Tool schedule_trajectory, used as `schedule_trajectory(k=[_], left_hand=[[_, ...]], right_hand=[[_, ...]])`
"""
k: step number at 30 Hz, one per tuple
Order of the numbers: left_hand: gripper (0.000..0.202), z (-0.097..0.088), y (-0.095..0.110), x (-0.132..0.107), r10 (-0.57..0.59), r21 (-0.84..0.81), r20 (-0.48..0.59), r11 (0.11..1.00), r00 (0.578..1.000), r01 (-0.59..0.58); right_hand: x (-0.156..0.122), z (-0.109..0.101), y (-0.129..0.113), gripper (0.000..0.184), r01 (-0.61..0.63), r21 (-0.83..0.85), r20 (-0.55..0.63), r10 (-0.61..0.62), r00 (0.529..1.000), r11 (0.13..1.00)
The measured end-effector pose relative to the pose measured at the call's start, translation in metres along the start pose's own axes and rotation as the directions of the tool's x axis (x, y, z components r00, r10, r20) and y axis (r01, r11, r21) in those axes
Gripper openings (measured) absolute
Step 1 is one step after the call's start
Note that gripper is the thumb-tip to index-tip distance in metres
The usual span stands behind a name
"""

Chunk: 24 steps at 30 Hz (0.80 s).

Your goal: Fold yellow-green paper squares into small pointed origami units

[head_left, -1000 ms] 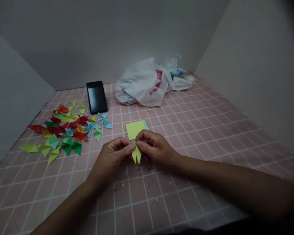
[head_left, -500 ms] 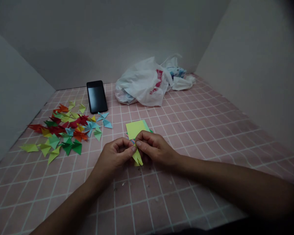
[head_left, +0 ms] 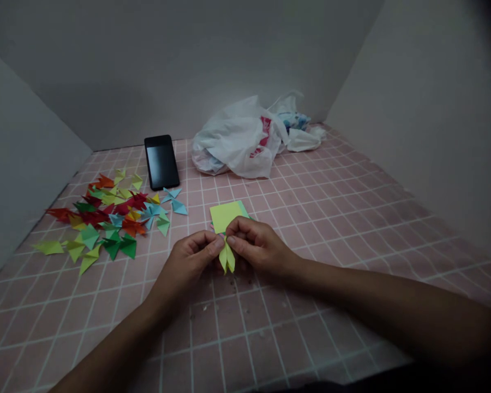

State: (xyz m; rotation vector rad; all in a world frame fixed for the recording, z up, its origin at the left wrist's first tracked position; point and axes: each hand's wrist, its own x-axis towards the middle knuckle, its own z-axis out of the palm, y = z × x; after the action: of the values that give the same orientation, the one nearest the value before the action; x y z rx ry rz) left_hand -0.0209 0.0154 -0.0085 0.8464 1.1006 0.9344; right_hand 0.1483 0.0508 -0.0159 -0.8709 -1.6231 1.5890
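A small folded piece of yellow origami paper (head_left: 227,258) is pinched between both hands, its two narrow points hanging down toward me. My left hand (head_left: 195,254) grips its upper left side between thumb and index finger. From the other side, my right hand (head_left: 258,245) pinches the upper right part with thumb and curled fingers. The fingertips hide the top of the folded paper. Just beyond the hands lies a stack of square paper sheets (head_left: 226,215), yellow on top, with green edges showing beneath.
Many small folded paper birds (head_left: 110,213) in red, orange, yellow, green and blue lie spread at the left. Behind them a black phone (head_left: 162,162) rests at a slant. A crumpled white plastic bag (head_left: 237,136) sits by the back wall, on the pink checked surface (head_left: 331,338).
The yellow folded paper has turned a little, and its two points now hang straighter and spread apart. Both hands stay nearly in place, still pinching it.
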Motion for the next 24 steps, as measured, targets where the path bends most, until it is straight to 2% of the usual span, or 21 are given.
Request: schedule_trajectory(k=[7,15,20,24], left_hand=[[0.026,0.0012,-0.0023,-0.0009,-0.013,-0.056,-0.005,0.998,1.0,0.013],[0.025,0.0007,-0.0011,-0.0015,-0.012,-0.027,-0.015,1.0,1.0,0.011],[0.027,0.0008,-0.0009,-0.002,0.021,0.08,-0.043,0.997,0.999,-0.018],[0.026,0.0026,0.0021,-0.002,0.129,0.251,-0.072,0.962,0.989,-0.107]], right_hand=[[-0.0002,-0.0005,-0.0017,0.009,0.029,-0.05,-0.003,-0.029,1.0,0.998],[-0.0005,-0.0005,-0.0003,0.008,0.042,-0.081,0.013,-0.042,0.999,0.996],[-0.0015,0.0001,-0.0015,0.009,0.035,-0.109,0.0,-0.035,0.999,0.993],[-0.0018,0.0005,-0.0012,0.009,0.051,-0.129,-0.016,-0.053,0.998,0.99]])
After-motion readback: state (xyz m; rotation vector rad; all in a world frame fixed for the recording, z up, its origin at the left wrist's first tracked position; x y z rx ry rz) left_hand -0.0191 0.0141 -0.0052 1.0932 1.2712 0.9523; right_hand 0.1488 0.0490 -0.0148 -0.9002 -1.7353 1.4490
